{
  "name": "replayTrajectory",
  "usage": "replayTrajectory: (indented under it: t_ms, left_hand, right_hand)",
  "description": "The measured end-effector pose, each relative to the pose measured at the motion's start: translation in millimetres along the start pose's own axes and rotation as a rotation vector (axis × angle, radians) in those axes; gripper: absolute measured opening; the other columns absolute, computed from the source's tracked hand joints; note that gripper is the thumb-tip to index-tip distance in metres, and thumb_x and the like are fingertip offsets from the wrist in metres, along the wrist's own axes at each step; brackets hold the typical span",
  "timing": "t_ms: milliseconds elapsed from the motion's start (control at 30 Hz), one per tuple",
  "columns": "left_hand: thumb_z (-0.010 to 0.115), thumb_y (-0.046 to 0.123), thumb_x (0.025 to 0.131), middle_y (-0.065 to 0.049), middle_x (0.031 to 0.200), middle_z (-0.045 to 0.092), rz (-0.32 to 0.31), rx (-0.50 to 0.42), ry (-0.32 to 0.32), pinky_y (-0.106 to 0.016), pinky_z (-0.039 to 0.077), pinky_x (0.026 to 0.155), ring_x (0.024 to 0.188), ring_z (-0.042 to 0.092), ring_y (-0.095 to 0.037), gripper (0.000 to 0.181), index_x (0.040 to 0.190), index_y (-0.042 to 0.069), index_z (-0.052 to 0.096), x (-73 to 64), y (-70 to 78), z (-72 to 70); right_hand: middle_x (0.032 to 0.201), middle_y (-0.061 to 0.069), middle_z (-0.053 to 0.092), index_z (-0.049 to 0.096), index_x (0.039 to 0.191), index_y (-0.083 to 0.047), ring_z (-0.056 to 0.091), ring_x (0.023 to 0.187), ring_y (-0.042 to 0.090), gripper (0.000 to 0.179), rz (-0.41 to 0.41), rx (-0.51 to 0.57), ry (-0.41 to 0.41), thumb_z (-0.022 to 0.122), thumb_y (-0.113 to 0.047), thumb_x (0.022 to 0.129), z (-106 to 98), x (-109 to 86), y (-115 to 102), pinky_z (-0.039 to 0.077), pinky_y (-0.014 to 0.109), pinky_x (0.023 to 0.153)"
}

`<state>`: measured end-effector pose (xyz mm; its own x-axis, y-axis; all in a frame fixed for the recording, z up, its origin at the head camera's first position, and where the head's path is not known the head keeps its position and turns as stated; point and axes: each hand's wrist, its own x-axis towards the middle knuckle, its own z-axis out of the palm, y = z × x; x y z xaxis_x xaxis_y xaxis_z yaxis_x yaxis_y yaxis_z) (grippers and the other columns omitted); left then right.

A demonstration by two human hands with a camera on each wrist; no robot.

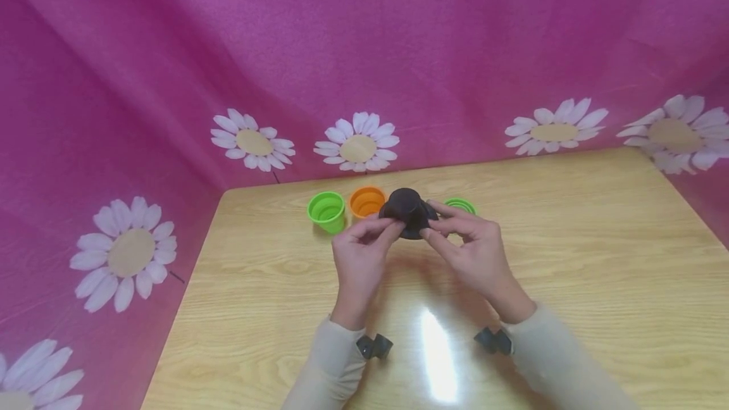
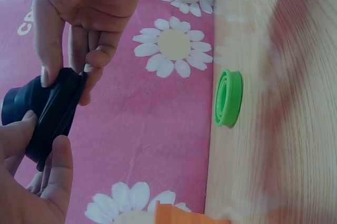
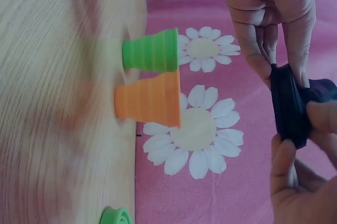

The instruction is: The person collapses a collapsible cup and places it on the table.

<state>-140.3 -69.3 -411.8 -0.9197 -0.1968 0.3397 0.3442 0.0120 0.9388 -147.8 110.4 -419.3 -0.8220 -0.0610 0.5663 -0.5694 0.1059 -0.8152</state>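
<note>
Pinching fingers of left hand and right hand hold the black collapsible cup above and right of the orange collapsible cup, probably light and flexible, best held by its rim.

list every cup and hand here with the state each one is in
black cup: raised off the table, narrow end up, seems partly folded
tall green cup: extended, upright, mouth up
orange cup: extended, upright, mouth up
low green cup: collapsed flat on the table
left hand: pinching the black cup
right hand: pinching the black cup
</note>
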Motion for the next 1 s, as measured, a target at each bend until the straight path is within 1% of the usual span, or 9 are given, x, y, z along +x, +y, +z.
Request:
replayTrajectory:
  t_ms: [100, 167, 333, 433, 533, 667, 800, 900, 1000]
  left_hand:
    - [0.085, 0.008, 0.081, -0.007, 0.099, 0.075, 0.041, 0.025, -0.024, -0.035, 0.062, 0.079, 0.09, 0.072, -0.022, 0.013, 0.092, 0.003, 0.08, -1.1, 0.2, -1.4]
    - [0.085, 0.01, 0.082, -0.005, 0.101, 0.075, 0.068, 0.058, -0.039, -0.034, 0.062, 0.079, 0.091, 0.072, -0.02, 0.013, 0.093, 0.004, 0.081, -2.5, 0.5, -2.6]
    - [0.085, 0.011, 0.081, -0.002, 0.105, 0.075, 0.237, 0.168, -0.088, -0.033, 0.059, 0.088, 0.1, 0.07, -0.017, 0.015, 0.094, 0.004, 0.081, -5.1, 1.3, -3.3]
    - [0.085, 0.013, 0.081, -0.003, 0.106, 0.075, 0.215, 0.151, -0.098, -0.033, 0.059, 0.086, 0.1, 0.071, -0.018, 0.017, 0.094, 0.005, 0.081, -5.4, 1.0, -2.6]
    - [0.086, 0.016, 0.08, -0.004, 0.103, 0.075, 0.05, 0.057, -0.073, -0.034, 0.061, 0.08, 0.094, 0.072, -0.02, 0.018, 0.095, 0.006, 0.081, -4.4, -0.7, -3.4]
    - [0.086, 0.01, 0.081, -0.01, 0.096, 0.074, -0.111, -0.099, -0.046, -0.039, 0.062, 0.078, 0.087, 0.073, -0.025, 0.019, 0.096, 0.001, 0.078, 0.4, -4.0, -4.5]
    - [0.082, -0.005, 0.081, -0.013, 0.092, 0.074, -0.227, -0.263, -0.024, -0.038, 0.062, 0.079, 0.085, 0.073, -0.024, 0.018, 0.097, -0.003, 0.075, 4.0, -5.6, -3.5]
    - [0.077, -0.015, 0.079, -0.014, 0.093, 0.073, -0.286, -0.383, -0.033, -0.036, 0.062, 0.08, 0.087, 0.072, -0.023, 0.021, 0.095, -0.001, 0.076, 5.2, -5.3, -2.2]
    - [0.073, -0.019, 0.08, -0.015, 0.098, 0.072, -0.338, -0.475, -0.069, -0.038, 0.061, 0.082, 0.09, 0.071, -0.024, 0.028, 0.097, 0.004, 0.078, 5.6, -3.7, -0.9]
  right_hand:
    - [0.116, 0.013, 0.072, 0.08, 0.094, -0.001, 0.069, 0.098, 0.026, 0.014, 0.015, -0.137, 0.004, 0.081, 0.004, 0.081, -0.4, 1.7, -2.7, 0.043, 0.02, 0.045]
    - [0.115, 0.013, 0.072, 0.08, 0.092, -0.001, 0.068, 0.089, 0.022, 0.013, 0.015, -0.239, -0.014, 0.081, 0.003, 0.08, 0.1, 3.7, -5.1, 0.049, 0.023, 0.049]
    - [0.103, 0.017, 0.074, 0.08, 0.083, -0.001, 0.067, 0.068, 0.019, 0.011, -0.054, -0.425, -0.023, 0.079, 0.005, 0.075, 4.1, 9.7, -7.1, 0.055, 0.028, 0.051]
    - [0.101, 0.015, 0.075, 0.081, 0.084, -0.004, 0.066, 0.067, 0.017, 0.011, -0.022, -0.428, -0.013, 0.08, 0.002, 0.076, 4.6, 9.9, -7.8, 0.055, 0.03, 0.052]
    - [0.109, 0.011, 0.073, 0.081, 0.09, -0.003, 0.069, 0.085, 0.017, 0.012, 0.101, -0.303, -0.042, 0.079, 0.002, 0.08, 1.4, 7.3, -10.0, 0.061, 0.03, 0.064]
    - [0.116, 0.015, 0.07, 0.074, 0.098, 0.006, 0.069, 0.101, 0.019, 0.015, 0.267, -0.006, -0.048, 0.075, 0.009, 0.083, -3.6, 4.5, -14.1, 0.06, 0.028, 0.082]
    - [0.104, 0.016, 0.071, 0.065, 0.101, 0.014, 0.071, 0.09, 0.019, 0.016, 0.345, 0.246, 0.029, 0.07, 0.013, 0.086, -4.5, 7.6, -15.8, 0.061, 0.032, 0.08]
    - [0.094, 0.01, 0.073, 0.066, 0.105, 0.006, 0.071, 0.082, 0.017, 0.015, 0.439, 0.43, 0.072, 0.066, 0.01, 0.091, -5.1, 11.5, -13.3, 0.062, 0.032, 0.076]
    - [0.092, 0.008, 0.073, 0.068, 0.11, -0.005, 0.072, 0.085, 0.017, 0.02, 0.56, 0.593, 0.071, 0.065, 0.007, 0.094, -6.9, 13.8, -10.2, 0.062, 0.032, 0.079]
